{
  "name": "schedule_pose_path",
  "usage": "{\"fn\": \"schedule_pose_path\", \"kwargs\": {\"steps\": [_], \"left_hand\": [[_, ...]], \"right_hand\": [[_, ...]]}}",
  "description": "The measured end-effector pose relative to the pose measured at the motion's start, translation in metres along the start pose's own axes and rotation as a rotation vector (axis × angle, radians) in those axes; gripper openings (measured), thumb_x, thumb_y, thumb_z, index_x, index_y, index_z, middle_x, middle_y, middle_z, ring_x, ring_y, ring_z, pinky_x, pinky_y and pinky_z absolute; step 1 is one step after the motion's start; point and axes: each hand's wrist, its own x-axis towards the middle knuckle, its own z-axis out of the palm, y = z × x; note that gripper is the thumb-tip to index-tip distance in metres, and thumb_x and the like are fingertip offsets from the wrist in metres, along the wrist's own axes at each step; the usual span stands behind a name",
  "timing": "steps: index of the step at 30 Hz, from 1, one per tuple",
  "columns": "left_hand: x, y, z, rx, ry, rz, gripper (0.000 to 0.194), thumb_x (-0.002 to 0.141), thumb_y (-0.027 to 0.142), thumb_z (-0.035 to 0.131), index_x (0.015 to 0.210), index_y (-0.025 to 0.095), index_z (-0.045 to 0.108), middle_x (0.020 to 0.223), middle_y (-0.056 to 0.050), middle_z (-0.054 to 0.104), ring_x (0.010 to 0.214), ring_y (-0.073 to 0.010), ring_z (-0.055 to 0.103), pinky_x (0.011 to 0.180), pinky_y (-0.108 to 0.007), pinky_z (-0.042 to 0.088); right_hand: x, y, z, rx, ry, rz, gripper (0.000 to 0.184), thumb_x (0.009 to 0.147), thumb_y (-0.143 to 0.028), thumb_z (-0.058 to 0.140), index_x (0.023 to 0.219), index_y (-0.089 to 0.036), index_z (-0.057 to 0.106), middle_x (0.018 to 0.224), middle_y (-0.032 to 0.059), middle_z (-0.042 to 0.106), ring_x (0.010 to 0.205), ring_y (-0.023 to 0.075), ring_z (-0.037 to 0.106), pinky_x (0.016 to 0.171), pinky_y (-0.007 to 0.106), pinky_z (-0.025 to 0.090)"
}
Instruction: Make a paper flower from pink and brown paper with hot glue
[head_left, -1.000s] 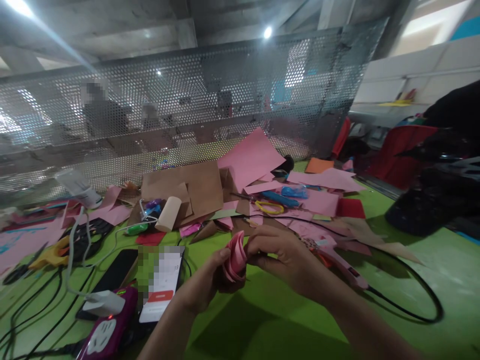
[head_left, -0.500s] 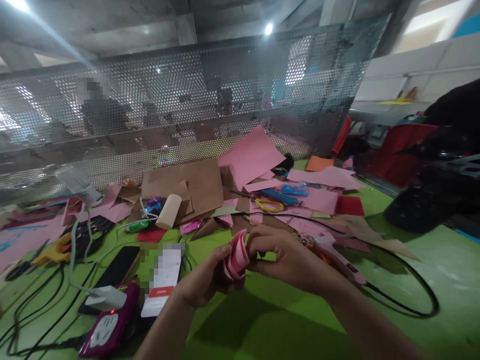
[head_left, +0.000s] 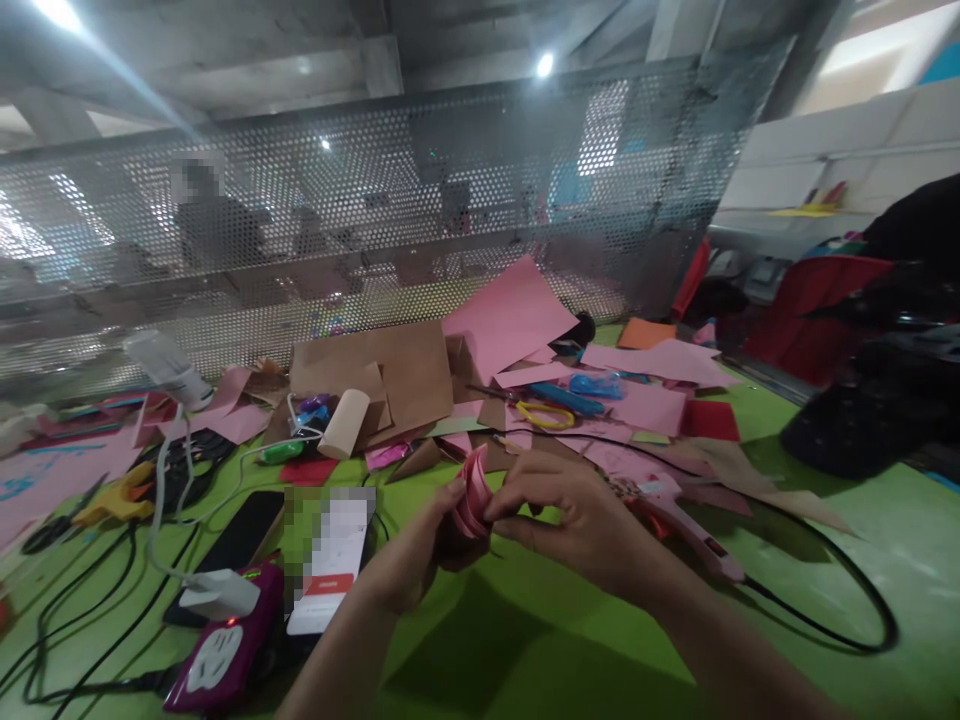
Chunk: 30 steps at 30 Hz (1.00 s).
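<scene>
A pink rolled paper flower (head_left: 472, 502), made of layered curled strips, is held above the green table (head_left: 525, 640). My left hand (head_left: 424, 545) is closed around its lower left side, the thumb along the edge. My right hand (head_left: 559, 510) pinches the right edge of the outer paper layer between thumb and fingers. Just beyond my right wrist lies a pink glue gun (head_left: 694, 535) with a black cord. Its front part is partly hidden behind my right hand.
Pink paper sheets (head_left: 517, 320), brown card (head_left: 375, 380), yellow-handled scissors (head_left: 545, 414) and a paper tube (head_left: 345, 424) lie at the back. On the left are a lit phone (head_left: 334, 560), a purple power strip (head_left: 225, 650) and tangled cables. A perforated metal screen (head_left: 480, 200) stands behind.
The paper flower has turned slightly, and its right side looks more pressed in. My right fingers have moved a little lower and closer against its edge. The whole view has shifted slightly.
</scene>
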Motion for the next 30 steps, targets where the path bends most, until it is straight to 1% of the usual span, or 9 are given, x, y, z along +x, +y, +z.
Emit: {"fn": "schedule_pose_path", "kwargs": {"steps": [6,11,14,16,18,21,25,28,30], "left_hand": [[0.0026,-0.0049,-0.0045,0.035,0.041,0.016,0.048,0.070,0.064,0.069,0.079,0.018,0.062,0.058,0.004,0.048,0.053,-0.0085,0.042,0.049,-0.018,0.031],[0.0006,-0.0026,-0.0029,0.051,0.085,-0.016,0.052,0.066,0.065,0.071,0.086,0.017,0.063,0.066,0.001,0.057,0.057,-0.0097,0.048,0.053,-0.019,0.035],[-0.0006,0.0001,-0.0013,0.035,0.074,-0.030,0.053,0.065,0.066,0.071,0.080,0.016,0.059,0.064,0.002,0.055,0.053,-0.0080,0.043,0.049,-0.018,0.029],[-0.0010,0.0018,-0.0010,0.016,0.000,-0.009,0.049,0.070,0.064,0.067,0.073,0.017,0.054,0.057,0.004,0.047,0.048,-0.0066,0.035,0.045,-0.019,0.021],[-0.0010,0.0028,-0.0017,0.009,-0.070,0.009,0.046,0.076,0.062,0.061,0.070,0.018,0.050,0.054,0.005,0.042,0.045,-0.0066,0.031,0.043,-0.020,0.017],[-0.0005,0.0026,-0.0035,0.017,-0.101,-0.002,0.044,0.081,0.060,0.055,0.071,0.018,0.050,0.054,0.004,0.044,0.045,-0.0071,0.033,0.043,-0.022,0.015],[-0.0003,0.0009,-0.0049,0.002,-0.123,0.005,0.041,0.084,0.057,0.054,0.073,0.017,0.051,0.055,0.004,0.045,0.045,-0.0071,0.034,0.043,-0.022,0.015],[-0.0011,0.0001,-0.0045,-0.004,-0.112,-0.011,0.041,0.083,0.057,0.055,0.077,0.016,0.054,0.057,0.003,0.047,0.046,-0.0068,0.035,0.044,-0.021,0.015],[-0.0019,0.0003,-0.0036,-0.013,-0.081,-0.037,0.042,0.080,0.058,0.059,0.079,0.016,0.055,0.059,0.003,0.048,0.046,-0.0067,0.037,0.044,-0.020,0.016]], "right_hand": [[0.0002,-0.0041,0.0029,-0.109,-0.044,-0.042,0.007,0.089,-0.017,0.065,0.086,-0.021,0.070,0.084,0.0008,0.065,0.083,0.0154,0.059,0.078,0.029,0.043],[0.0016,-0.0064,0.0043,-0.208,-0.073,-0.080,0.010,0.088,-0.011,0.062,0.083,-0.019,0.064,0.085,0.0015,0.064,0.083,0.0165,0.057,0.074,0.028,0.041],[0.0019,-0.0054,0.0044,-0.261,-0.081,-0.095,0.010,0.090,-0.012,0.058,0.085,-0.019,0.062,0.087,0.0024,0.063,0.084,0.0174,0.056,0.074,0.029,0.040],[0.0020,-0.0048,0.0037,-0.269,-0.084,-0.113,0.010,0.092,-0.014,0.056,0.087,-0.019,0.062,0.088,0.0031,0.063,0.085,0.0177,0.055,0.076,0.030,0.040],[0.0022,-0.0045,0.0025,-0.258,-0.090,-0.127,0.011,0.094,-0.015,0.055,0.088,-0.019,0.063,0.088,0.0032,0.062,0.085,0.0174,0.055,0.075,0.029,0.040],[0.0026,-0.0047,0.0005,-0.232,-0.094,-0.139,0.013,0.094,-0.014,0.053,0.088,-0.020,0.064,0.086,0.0028,0.062,0.082,0.0166,0.055,0.073,0.028,0.040],[0.0015,-0.0050,-0.0012,-0.224,-0.114,-0.134,0.015,0.090,-0.009,0.054,0.090,-0.021,0.064,0.086,0.0022,0.064,0.082,0.0166,0.056,0.074,0.029,0.041],[-0.0003,-0.0049,-0.0011,-0.237,-0.122,-0.121,0.015,0.085,-0.009,0.061,0.091,-0.022,0.064,0.088,0.0017,0.065,0.085,0.0177,0.057,0.081,0.032,0.041],[-0.0011,-0.0039,0.0000,-0.241,-0.113,-0.126,0.013,0.083,-0.011,0.064,0.090,-0.023,0.064,0.087,0.0016,0.066,0.085,0.0180,0.058,0.083,0.033,0.041]]}}
